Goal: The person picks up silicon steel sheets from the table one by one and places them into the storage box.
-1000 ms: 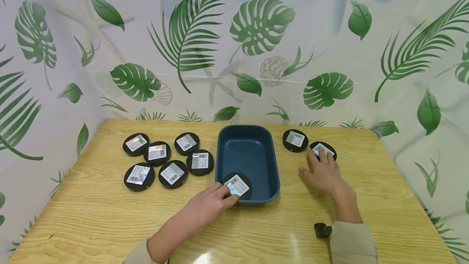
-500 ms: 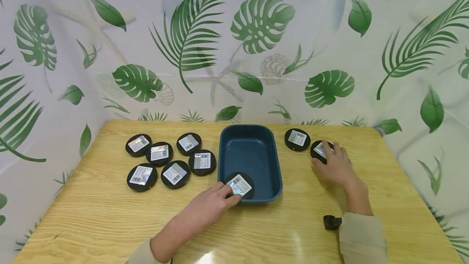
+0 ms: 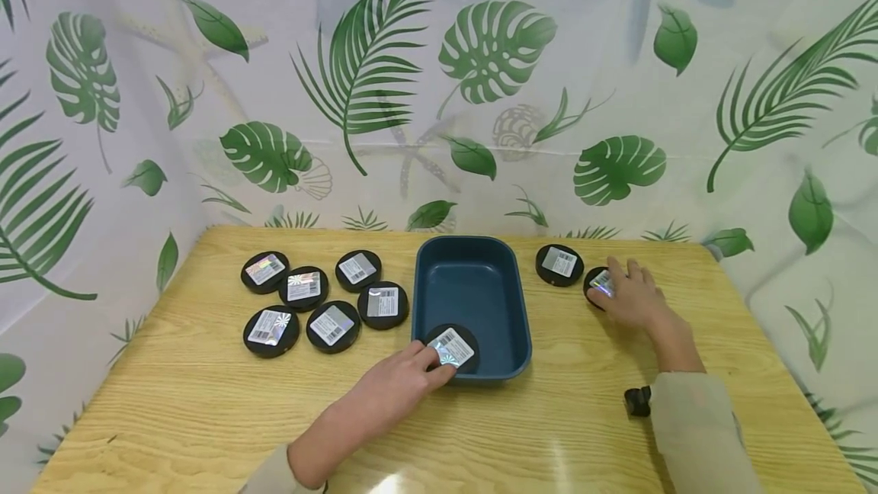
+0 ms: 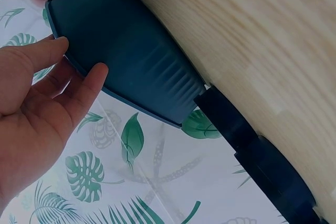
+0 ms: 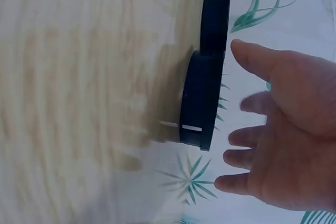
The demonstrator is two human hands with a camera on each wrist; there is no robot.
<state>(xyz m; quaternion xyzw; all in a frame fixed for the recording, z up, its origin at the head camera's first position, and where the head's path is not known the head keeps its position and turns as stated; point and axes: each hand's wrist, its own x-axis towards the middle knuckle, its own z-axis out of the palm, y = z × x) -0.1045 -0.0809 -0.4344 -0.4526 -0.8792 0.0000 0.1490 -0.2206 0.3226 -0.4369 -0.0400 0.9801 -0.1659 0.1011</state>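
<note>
In the head view, my left hand (image 3: 401, 383) holds the edge of a flat round black case (image 3: 454, 347) at the near left corner of a dark blue bin (image 3: 472, 303). The left wrist view shows that hand's fingers reaching over the bin's rim (image 4: 126, 100), and the case inside is hidden there. My right hand (image 3: 638, 297) is over another round black case (image 3: 599, 286) to the right of the bin. In the right wrist view its fingers (image 5: 247, 137) are spread and apart from the two cases (image 5: 202, 98).
Several round black cases (image 3: 332, 326) with silver-white labels lie left of the bin. One more case (image 3: 559, 264) is just right of the bin's far end. A leaf-patterned cloth (image 3: 480, 97) hangs behind the wooden table (image 3: 206, 418).
My right hand has shifted right, moving from the near left side of the right-hand case to its right side. My left hand stays at the bin's corner with its case.
</note>
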